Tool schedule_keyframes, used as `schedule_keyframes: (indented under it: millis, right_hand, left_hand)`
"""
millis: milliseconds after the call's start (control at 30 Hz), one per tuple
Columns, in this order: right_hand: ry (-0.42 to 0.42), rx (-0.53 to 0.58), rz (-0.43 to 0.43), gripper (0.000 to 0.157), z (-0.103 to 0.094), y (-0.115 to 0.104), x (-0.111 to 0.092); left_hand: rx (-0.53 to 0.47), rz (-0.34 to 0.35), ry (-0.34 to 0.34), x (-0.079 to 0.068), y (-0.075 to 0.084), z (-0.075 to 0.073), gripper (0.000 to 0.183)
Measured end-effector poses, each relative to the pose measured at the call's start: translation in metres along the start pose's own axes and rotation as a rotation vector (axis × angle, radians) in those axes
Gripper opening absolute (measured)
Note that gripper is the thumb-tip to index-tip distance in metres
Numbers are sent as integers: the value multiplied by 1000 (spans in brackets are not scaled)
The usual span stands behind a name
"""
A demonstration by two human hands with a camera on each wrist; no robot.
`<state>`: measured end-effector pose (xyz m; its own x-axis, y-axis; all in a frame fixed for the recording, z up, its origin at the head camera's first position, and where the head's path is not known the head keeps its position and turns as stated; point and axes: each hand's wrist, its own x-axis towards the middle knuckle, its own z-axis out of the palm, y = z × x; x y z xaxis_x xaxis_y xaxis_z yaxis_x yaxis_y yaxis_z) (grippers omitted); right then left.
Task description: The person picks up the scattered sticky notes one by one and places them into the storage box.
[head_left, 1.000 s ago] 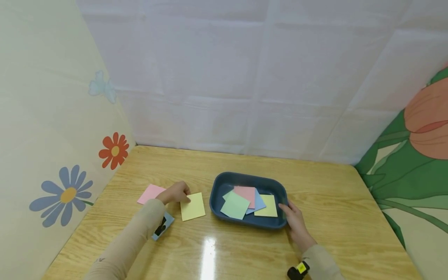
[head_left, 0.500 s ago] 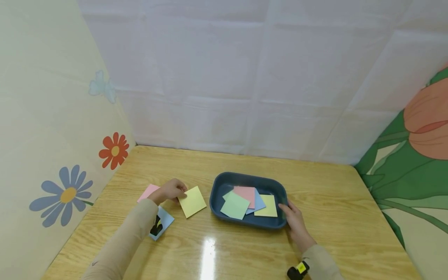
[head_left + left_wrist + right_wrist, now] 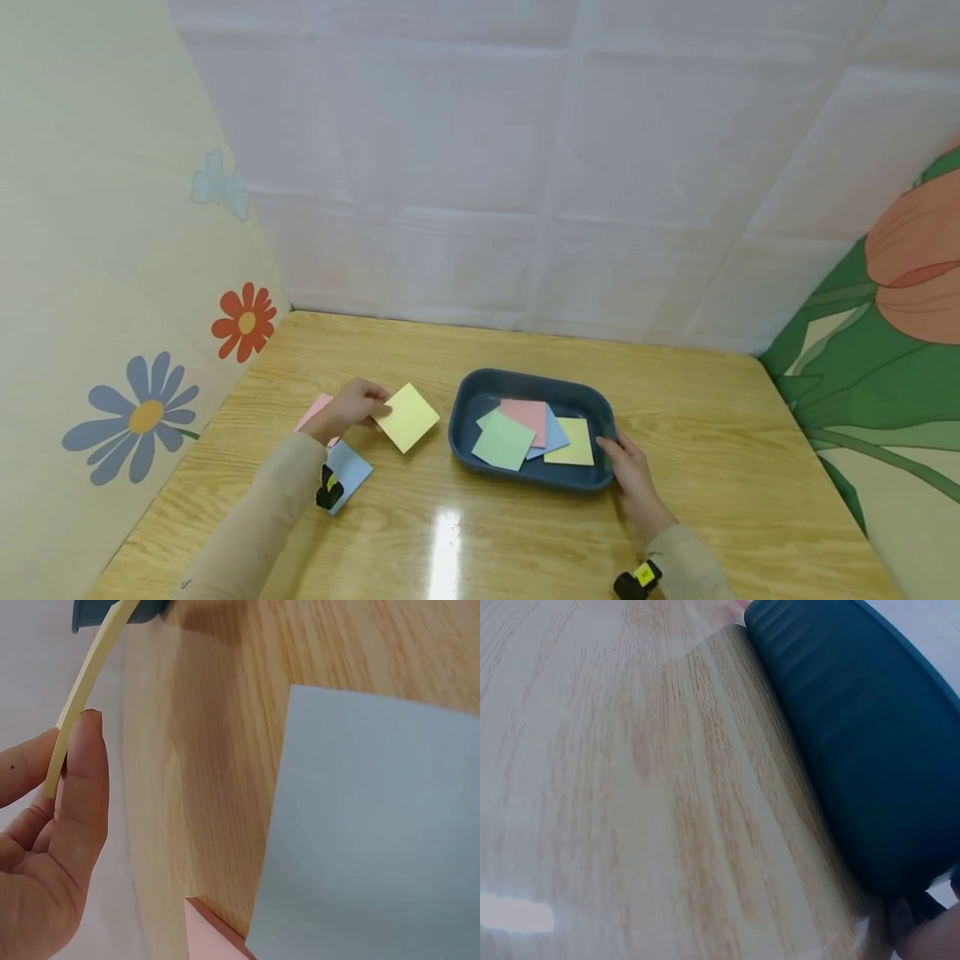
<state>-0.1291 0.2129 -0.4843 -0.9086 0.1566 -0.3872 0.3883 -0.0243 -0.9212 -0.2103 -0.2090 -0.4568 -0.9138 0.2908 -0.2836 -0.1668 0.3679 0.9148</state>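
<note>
My left hand (image 3: 352, 410) pinches a yellow sticky note pad (image 3: 408, 418) by one corner, between thumb and fingers. In the left wrist view the pad (image 3: 79, 694) shows edge-on, raised over the wood. Beneath my left wrist lies a blue sticky note pad (image 3: 350, 471), and a pink one (image 3: 313, 408) is partly covered by that hand. My right hand (image 3: 637, 483) grips the right end of a dark blue tray (image 3: 517, 478), thumb over the rim. Inside the tray are green pads (image 3: 504, 440), a pink pad (image 3: 528, 414), a blue pad (image 3: 557, 435) and a yellow pad (image 3: 573, 446).
Everything stands on a wooden table (image 3: 720, 467). A white cloth backdrop (image 3: 450, 208) rises behind its far edge. Flower-printed cloths hang at the left (image 3: 82, 275) and right (image 3: 900, 367). The tray's ribbed side wall (image 3: 840, 735) fills the right wrist view's upper right.
The left hand has lifted the yellow sticky note pad off the table and turned it, drawing back slightly left and away. More of the blue pad now shows. Right hand and tray have stayed put.
</note>
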Motion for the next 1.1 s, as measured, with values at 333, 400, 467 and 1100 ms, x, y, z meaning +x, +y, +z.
schedule_keyframes:
  millis: [333,400,467,1100]
  right_hand:
    - [-8,13,-1,65,0,0,0]
    - [-10,14,-1,65,0,0,0]
    - [-13,15,-2,64,0,0,0]
    - [1,-14,-3,66,0,-1,-1]
  left_hand:
    - [-45,24,48,-3,5,-10,25]
    - [-53,38,55,-4,9,-12,26]
    - [-67,45,70,-5,14,-12,27]
    - [-122,66,84,-2,38,-7,26]
